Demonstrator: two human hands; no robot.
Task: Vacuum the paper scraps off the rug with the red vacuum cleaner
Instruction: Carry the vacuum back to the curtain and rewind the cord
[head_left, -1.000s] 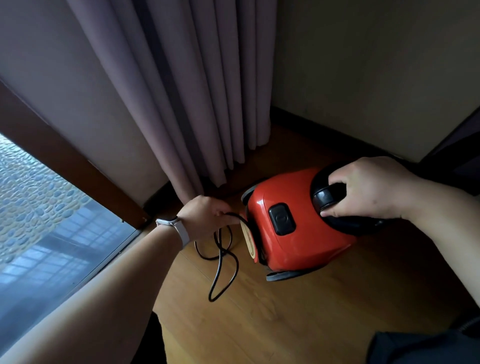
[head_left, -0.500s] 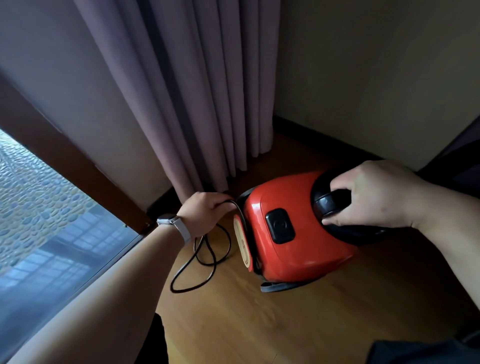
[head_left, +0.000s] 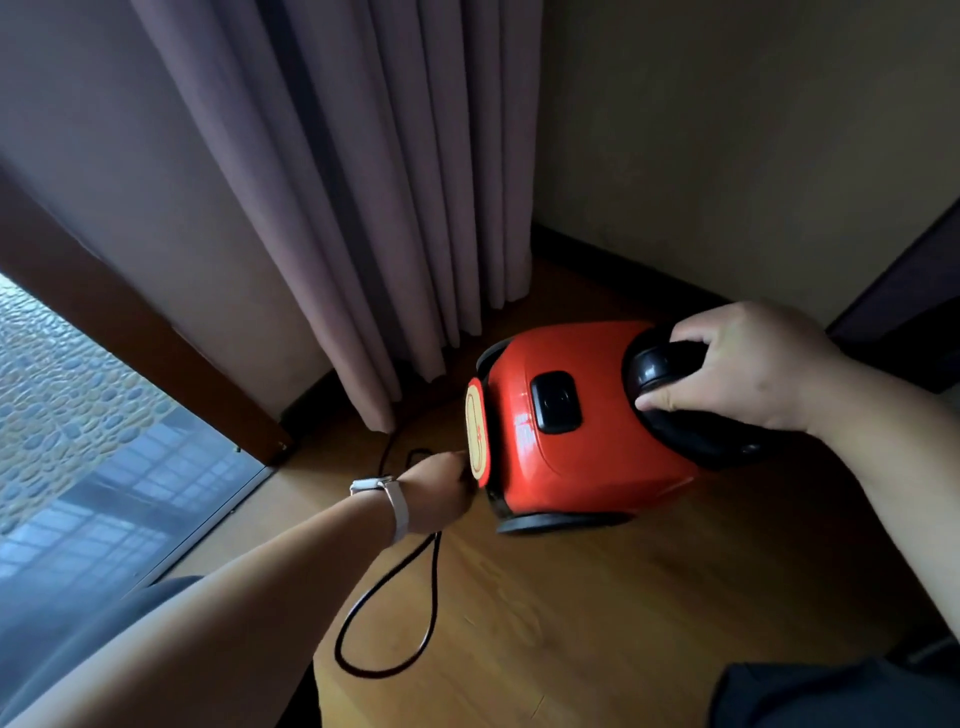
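We are looking down at a wooden floor in the corner of a room, where a plain wall is meeting a long mauve curtain that is hanging down to the boards. A window pane with a dark wooden frame is running along our left. The red vacuum cleaner is sitting on the floor just in front of the curtain's hem, near the corner, with its round yellow end cap facing our left and a black button showing on top. Our right hand is gripping the black handle at the far end of the body: fingers curled over it, thumb pressing along its near side. Our left hand is reaching in against the end cap, its fingers curled under and turned away from us, closing round the black cord. The cord is trailing from the fist in a loose loop across the floor toward us. A pale watch is sitting on the left wrist.
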